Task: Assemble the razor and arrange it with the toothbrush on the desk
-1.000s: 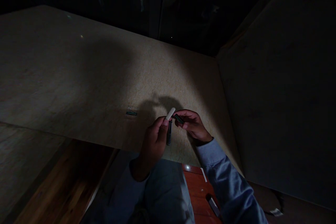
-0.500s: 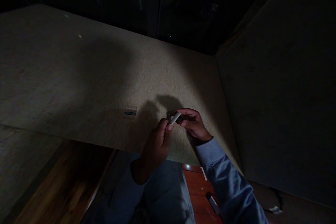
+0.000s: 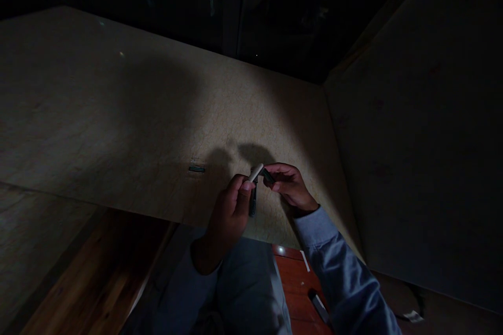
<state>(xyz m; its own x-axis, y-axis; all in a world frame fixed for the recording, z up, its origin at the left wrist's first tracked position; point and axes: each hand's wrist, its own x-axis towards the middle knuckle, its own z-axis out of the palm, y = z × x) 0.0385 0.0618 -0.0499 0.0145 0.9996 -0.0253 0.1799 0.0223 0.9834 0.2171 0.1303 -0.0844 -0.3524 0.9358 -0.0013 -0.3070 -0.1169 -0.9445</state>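
Note:
My left hand point(image 3: 230, 209) is closed, with thumb and fingers pinching a slim pale stick point(image 3: 257, 171) that points up and to the right. Its exact kind is too dim to make out. In my right hand point(image 3: 291, 186), a small dark oblong piece point(image 3: 269, 176) is gripped between thumb and fingers, close to the stick's tip. Whether the two touch, I cannot tell. On the table below and between the hands lies a dark, slim, razor-like handle point(image 3: 252, 205), partly hidden by my left hand. To the left rests a small clear case point(image 3: 196, 169) with a dark green strip.
The pale stone-patterned table point(image 3: 251, 104) stretches away to the left, under dim light. An upright panel point(image 3: 416, 141) borders it on the right. Beneath the front edge, a dark object with a white side point(image 3: 319, 306) lies on the reddish floor point(image 3: 294, 282).
My left hand has shifted slightly left and down with the pale stick, drawing apart from my right hand. The dark handle and more of the dark piece now show.

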